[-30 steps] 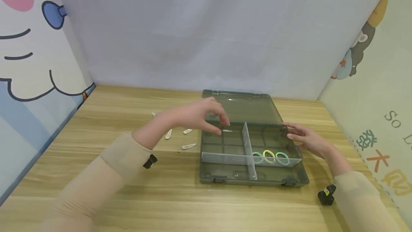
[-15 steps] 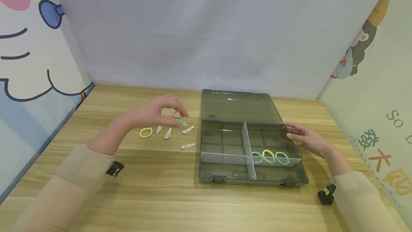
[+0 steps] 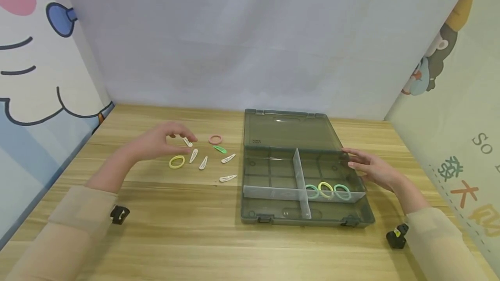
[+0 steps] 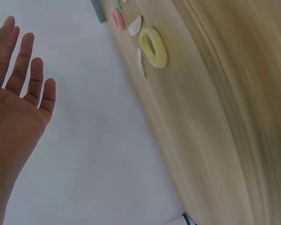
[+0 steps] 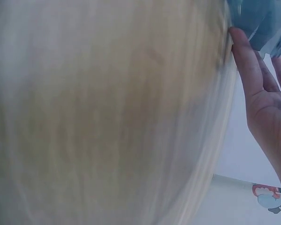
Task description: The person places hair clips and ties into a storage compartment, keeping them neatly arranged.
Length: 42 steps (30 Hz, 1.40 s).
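My left hand (image 3: pixel 162 140) hovers over the left part of the table with thumb and fingers apart, holding nothing. Below and around its fingertips lie several white snap hair clips (image 3: pixel 193 156) and a yellow hair tie (image 3: pixel 177 162). A pink hair tie (image 3: pixel 215 139) and a green hair clip (image 3: pixel 219 148) are a little to its right. With its fingers fairly straight, my right hand (image 3: pixel 375 170) touches the right side of a grey see-through divided box (image 3: pixel 269 220). Two green hair ties (image 3: pixel 342 192) and a yellow one (image 3: pixel 325 189) stand in the box's right rear compartment.
The box's lid (image 3: pixel 289 130) lies folded back toward the rear cloth (image 3: pixel 250 47). Pale dividers (image 3: pixel 300 172) split the box into compartments. Printed walls (image 3: pixel 449 142) bound the wooden table (image 3: pixel 203 246) on both sides.
My left hand has come back from above the box, moving left to the loose hair clips and uncovering the pink hair tie and green clip. The right hand stays at the box.
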Motion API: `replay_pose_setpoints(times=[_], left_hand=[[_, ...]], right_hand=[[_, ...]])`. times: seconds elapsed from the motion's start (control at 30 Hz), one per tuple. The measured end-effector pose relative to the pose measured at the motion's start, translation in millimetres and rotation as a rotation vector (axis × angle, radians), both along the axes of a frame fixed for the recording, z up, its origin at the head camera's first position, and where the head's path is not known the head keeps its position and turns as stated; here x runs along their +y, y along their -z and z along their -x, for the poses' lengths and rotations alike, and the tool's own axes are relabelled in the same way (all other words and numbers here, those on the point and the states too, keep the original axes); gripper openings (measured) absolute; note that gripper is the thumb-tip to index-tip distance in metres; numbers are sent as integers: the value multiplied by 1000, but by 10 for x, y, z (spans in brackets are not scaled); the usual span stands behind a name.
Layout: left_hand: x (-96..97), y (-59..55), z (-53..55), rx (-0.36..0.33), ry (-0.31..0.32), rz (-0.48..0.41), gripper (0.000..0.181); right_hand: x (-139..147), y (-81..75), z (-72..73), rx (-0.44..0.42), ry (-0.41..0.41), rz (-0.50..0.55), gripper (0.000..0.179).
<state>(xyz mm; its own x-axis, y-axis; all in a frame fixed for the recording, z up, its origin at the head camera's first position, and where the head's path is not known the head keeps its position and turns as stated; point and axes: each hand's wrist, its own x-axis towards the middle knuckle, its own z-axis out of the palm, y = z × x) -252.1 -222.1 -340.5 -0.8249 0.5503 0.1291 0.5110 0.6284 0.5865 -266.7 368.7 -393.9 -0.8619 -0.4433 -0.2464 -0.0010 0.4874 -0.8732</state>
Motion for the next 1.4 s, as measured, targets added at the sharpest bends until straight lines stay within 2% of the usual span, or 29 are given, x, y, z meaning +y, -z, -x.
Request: replay_pose_setpoints(times=[0.2, 0.53, 0.7, 0.97, 1.2, 1.4], left_hand=[[-142, 177, 61, -9, -46, 8, 27], [-319, 430, 200, -82, -94, 19, 31], [-379, 495, 247, -117, -91, 30, 32], [-424, 597, 343, -271, -103, 51, 35], [-412, 690, 408, -249, -93, 87, 23], [-370, 699, 399, -259, -103, 100, 16]], right_hand=[[6, 14, 8, -6, 6, 2, 65], [27, 36, 29, -3, 9, -5, 64], [27, 24, 26, -1, 5, -3, 65], [25, 15, 20, -2, 2, -5, 65], [24, 33, 31, -8, 4, 2, 65], [31, 45, 36, -5, 8, -3, 65]])
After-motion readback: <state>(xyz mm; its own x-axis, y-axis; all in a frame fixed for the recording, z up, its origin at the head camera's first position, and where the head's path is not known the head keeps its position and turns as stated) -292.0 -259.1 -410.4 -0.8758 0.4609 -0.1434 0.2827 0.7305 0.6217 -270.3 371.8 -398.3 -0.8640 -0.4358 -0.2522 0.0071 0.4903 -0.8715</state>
